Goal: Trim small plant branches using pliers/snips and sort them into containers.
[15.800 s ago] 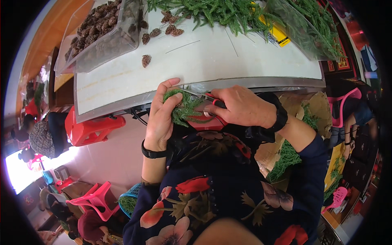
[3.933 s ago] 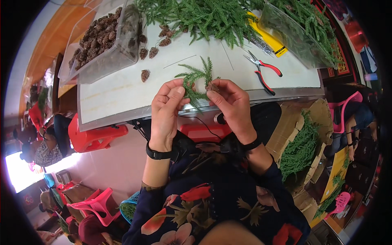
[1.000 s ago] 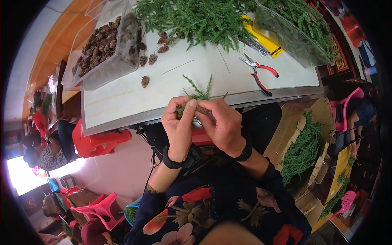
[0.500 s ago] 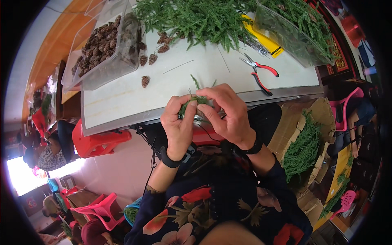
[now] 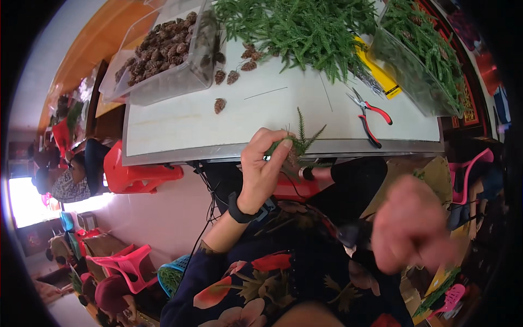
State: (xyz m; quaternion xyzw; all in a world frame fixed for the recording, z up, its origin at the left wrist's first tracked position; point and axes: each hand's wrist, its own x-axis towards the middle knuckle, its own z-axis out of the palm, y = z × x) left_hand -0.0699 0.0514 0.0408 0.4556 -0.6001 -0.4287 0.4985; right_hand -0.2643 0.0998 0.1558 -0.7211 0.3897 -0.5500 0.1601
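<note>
My left hand (image 5: 263, 169) is closed at the table's near edge. Between its thumb and fingers it pinches a green artificial pine sprig (image 5: 303, 143), with a brown pine cone (image 5: 292, 157) hanging at its base. A short wire end pokes up above the fingertips. Well away to the right, my right hand (image 5: 411, 226) is raised off the table and smeared by motion, so its fingers cannot be read. Pliers (image 5: 364, 115) with red and black handles lie on the table to the right of the sprig. Two thin wires, one of them a straight dark wire (image 5: 266, 93), lie beyond my left hand.
A clear bin of pine cones (image 5: 158, 97) stands at the far left, with loose cones (image 5: 219, 106) beside it. Green sprigs (image 5: 305, 32) are heaped at the back, near a yellow packet (image 5: 381, 73) and another clear bin (image 5: 408, 82). Red stool (image 5: 133, 171) left.
My right hand has let go of the sprig and swung away right and toward me. My left hand keeps its pinch. The whole view has shifted, with the table now further right.
</note>
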